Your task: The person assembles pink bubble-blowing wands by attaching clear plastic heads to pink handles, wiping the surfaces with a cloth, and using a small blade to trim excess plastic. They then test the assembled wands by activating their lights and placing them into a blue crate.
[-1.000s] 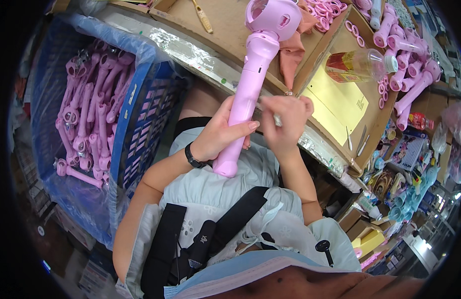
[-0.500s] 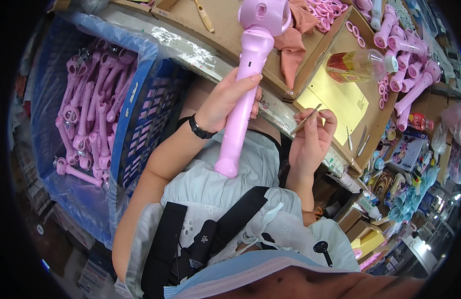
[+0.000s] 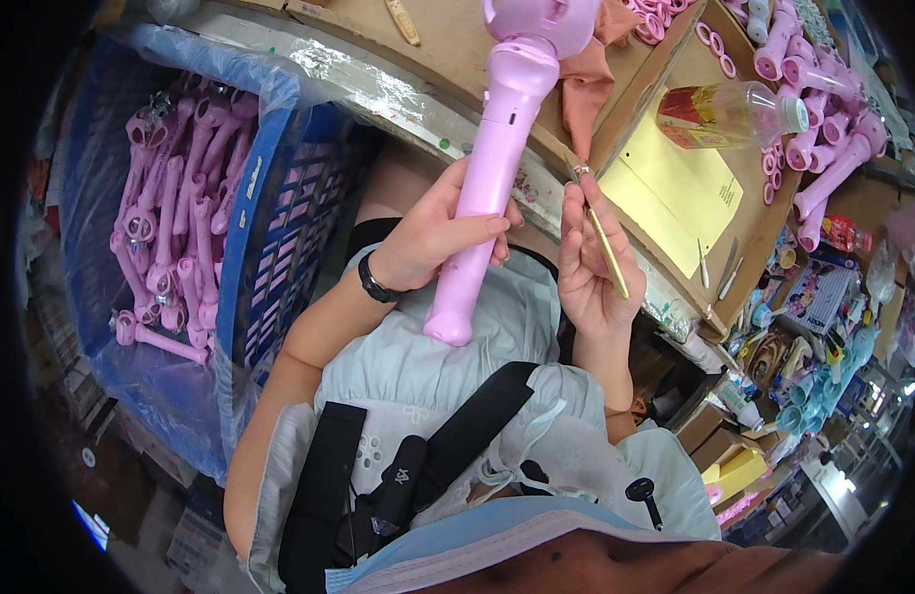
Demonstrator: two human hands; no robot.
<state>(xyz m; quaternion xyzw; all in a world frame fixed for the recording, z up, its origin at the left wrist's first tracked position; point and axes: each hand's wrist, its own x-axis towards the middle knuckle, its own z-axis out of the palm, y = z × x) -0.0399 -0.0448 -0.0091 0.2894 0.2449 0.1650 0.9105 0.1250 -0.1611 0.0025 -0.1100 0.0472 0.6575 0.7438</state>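
Observation:
My left hand [image 3: 433, 233] is wrapped round the lower handle of a pink plastic wand [image 3: 502, 148]. The wand stands slanted over my lap, its rounded foot against my pale clothes and its bulbous head cut off by the upper edge of the view. A small dark slot shows on its shaft. To the right of the wand, my right hand [image 3: 598, 282] pinches a slim gold-coloured tool with a thin pointed tip, like a craft knife [image 3: 608, 247]. The tip points up and away, apart from the wand.
A blue crate [image 3: 241, 238] lined with plastic holds several pink wands at left. On the bench are cardboard trays [image 3: 626, 89] with an orange cloth [image 3: 586, 94], pink rings, yellow paper [image 3: 665, 198], a drink bottle [image 3: 724, 114], thin tools [image 3: 704, 265] and more pink parts [image 3: 843, 163].
My right hand has turned palm up and the knife has swung round, its handle now pointing toward me. The wand has shifted slightly right at its head, still in my left hand.

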